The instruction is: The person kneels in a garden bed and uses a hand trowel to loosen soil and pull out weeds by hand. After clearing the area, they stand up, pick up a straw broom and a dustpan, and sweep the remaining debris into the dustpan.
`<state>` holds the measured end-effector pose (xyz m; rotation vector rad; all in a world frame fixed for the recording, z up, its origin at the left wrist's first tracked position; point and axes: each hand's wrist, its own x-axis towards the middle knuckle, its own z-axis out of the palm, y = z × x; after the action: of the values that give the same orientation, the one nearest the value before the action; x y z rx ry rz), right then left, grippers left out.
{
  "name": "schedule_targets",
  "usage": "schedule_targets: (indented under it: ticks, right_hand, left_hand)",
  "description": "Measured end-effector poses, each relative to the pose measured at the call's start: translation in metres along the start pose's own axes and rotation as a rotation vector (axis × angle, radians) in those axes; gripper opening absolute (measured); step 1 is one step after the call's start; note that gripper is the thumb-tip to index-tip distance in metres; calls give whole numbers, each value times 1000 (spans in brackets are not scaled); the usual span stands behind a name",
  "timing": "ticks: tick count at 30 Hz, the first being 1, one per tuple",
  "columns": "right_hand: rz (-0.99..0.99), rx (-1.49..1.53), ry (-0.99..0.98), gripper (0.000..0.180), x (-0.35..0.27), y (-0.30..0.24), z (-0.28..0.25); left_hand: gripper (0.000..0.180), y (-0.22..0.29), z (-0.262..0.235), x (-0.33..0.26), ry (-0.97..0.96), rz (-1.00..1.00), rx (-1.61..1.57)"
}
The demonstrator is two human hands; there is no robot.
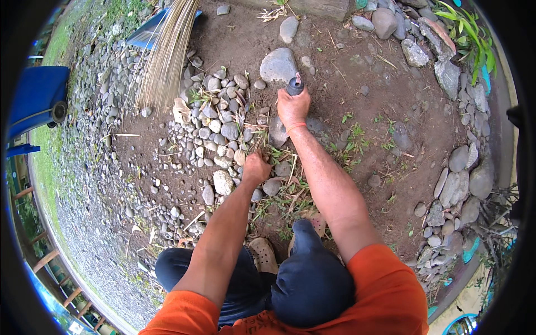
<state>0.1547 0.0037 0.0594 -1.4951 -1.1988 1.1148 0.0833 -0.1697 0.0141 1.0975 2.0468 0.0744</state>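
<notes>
My right hand point(293, 107) is closed around a dark tool handle point(296, 85). Its rounded end points up and away, with a small pinkish loop at the tip. The tool's other end is hidden below my hand. A large grey stone point(278, 65) lies just beyond it. Down by the pebbles, my left hand point(257, 169) is closed with its fingers curled down at the soil, and what they hold cannot be made out. Small green weeds point(295, 192) and dry stalks lie beside it. A heap of rounded pebbles point(215, 129) adjoins my left hand.
A straw broom point(167, 61) rests over a blue dustpan point(149, 30) at far left. A blue wheeled bin point(36, 100) lies at the left edge. Stacked stones point(459, 190) border the bare soil point(357, 84) on the right. A leafy plant point(474, 39) grows at far right.
</notes>
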Motion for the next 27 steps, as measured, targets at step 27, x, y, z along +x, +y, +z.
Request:
schedule_targets:
  ticks: [27]
  right_hand:
    - [-4, -32, 16, 14, -21, 18, 7]
  left_hand:
    - [60, 9, -8, -20, 258, -27, -53]
